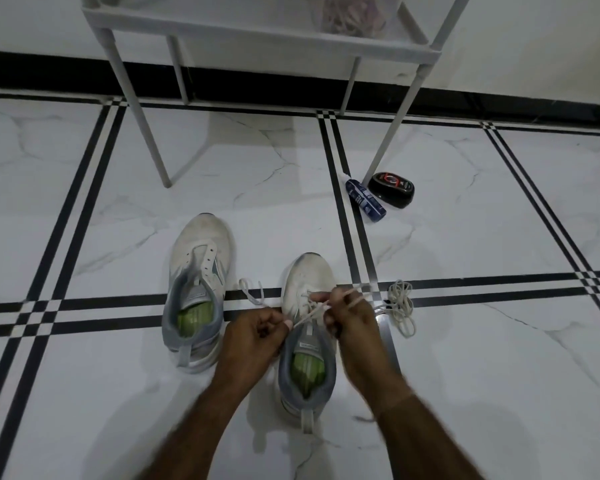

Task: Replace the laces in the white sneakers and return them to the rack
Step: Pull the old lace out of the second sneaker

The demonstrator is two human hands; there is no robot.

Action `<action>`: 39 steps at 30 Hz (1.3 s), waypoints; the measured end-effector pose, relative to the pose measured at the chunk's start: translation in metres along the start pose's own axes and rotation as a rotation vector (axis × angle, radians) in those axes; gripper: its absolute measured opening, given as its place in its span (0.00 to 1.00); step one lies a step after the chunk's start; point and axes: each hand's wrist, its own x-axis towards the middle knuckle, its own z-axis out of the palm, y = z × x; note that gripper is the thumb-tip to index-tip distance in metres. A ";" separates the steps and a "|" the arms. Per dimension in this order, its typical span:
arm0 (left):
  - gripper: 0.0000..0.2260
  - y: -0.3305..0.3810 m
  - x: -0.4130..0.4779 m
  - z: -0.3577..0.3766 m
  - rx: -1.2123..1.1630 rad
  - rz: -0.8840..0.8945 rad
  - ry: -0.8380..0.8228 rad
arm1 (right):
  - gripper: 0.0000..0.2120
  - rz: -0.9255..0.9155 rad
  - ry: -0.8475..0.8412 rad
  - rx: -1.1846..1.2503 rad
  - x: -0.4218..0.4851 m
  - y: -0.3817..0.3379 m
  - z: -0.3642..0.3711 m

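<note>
Fingers: the left hand (253,337) is curling its fingers (278,322) in and pinching one run of the pale lace (312,311) between thumb and fingertip. The right hand (354,323) is curling its fingers (326,299) round the other run, which is stretching up and off to the right.
Right sneaker (309,271): it is sitting on the floor (118,220) between the two wrists, toe pointing away, and the held lace is crossing over its tongue.
Lace tails: one end is looping on the floor between the two shoes, and the other is trailing out to the right.
Left sneaker (198,271): it is standing just beside its partner and slightly farther off, with its eyelets showing bare and no lace in them.
Loose lace (400,306): a tangled pale coil is lying on the floor just right of the right sneaker.
In or out: whether the held lace is being threaded in or pulled out, a single look is not telling.
Progress: judging by the bare left shoe, the job is looking no more than partway done. At least one shoe is waiting for a lace.
Rack (257,32): it is standing at the far side, well apart from both shoes, so the return is not yet done.
Nearby: a blue bottle (365,200) and a black polish case (391,190) are lying by the rack's right front leg.
</note>
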 end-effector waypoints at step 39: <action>0.04 0.010 0.001 -0.006 0.185 0.128 -0.024 | 0.13 0.278 -0.081 0.182 0.027 -0.039 -0.022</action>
